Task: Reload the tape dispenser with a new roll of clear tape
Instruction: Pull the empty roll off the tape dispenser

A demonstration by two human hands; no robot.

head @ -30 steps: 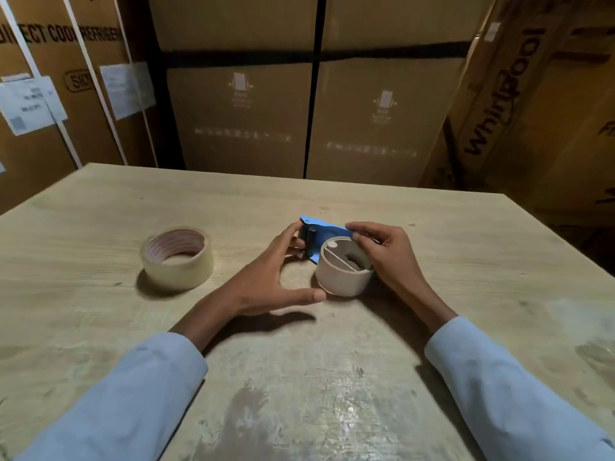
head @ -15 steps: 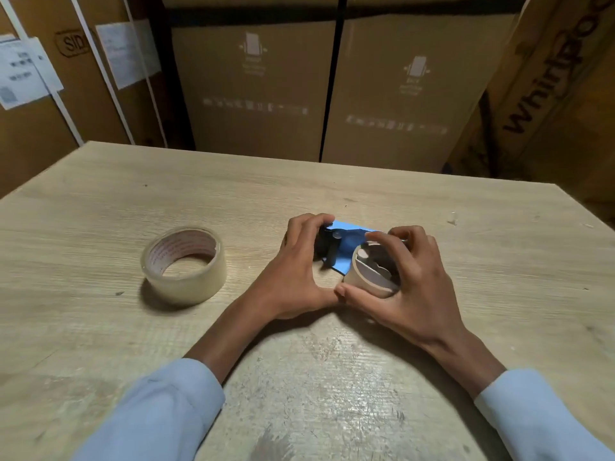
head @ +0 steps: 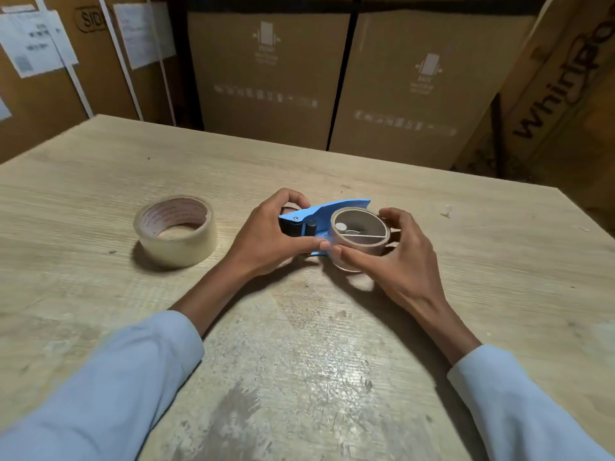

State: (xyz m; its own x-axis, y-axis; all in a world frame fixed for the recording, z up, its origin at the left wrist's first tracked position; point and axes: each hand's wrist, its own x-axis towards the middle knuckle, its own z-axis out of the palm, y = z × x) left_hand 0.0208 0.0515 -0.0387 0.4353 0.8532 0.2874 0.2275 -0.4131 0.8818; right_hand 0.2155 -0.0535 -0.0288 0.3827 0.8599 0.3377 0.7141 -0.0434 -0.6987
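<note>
**Old core still in the blue dispenser, new roll waiting**

Head view: In the middle of the frame, both hands are on the blue tape dispenser (head: 327,217). The left hand (head: 266,241) is wrapped around the handle end, with the thumb along the near edge and the fingers curled over the far side. The right hand (head: 396,257) is cupped around the empty cardboard core (head: 361,239) that sits on the dispenser's wheel, thumb on the near side of the ring and fingers over the far side. So both hands are closed on something: the left on the dispenser, the right on the core.

The new roll of clear tape (head: 176,231) lies flat on the bench (head: 100,181), left of the middle of the frame, near the left hand but not touching it.

I think the core is light and thin, and it could bend or crush if squeezed hard. It is best held by its outer wall with a soft pinch and pulled straight off the wheel. The dispenser looks like hard plastic, stiff and light. Its cutting teeth cannot be seen from here, so the handle is the safe place to hold.

The new roll looks thicker and heavier than the core, firm, with smooth, slippery sides. It is best held across its outer wall or through the hole.

Big cardboard boxes (head: 273,78) stand behind the bench, across the top of the frame.
</note>
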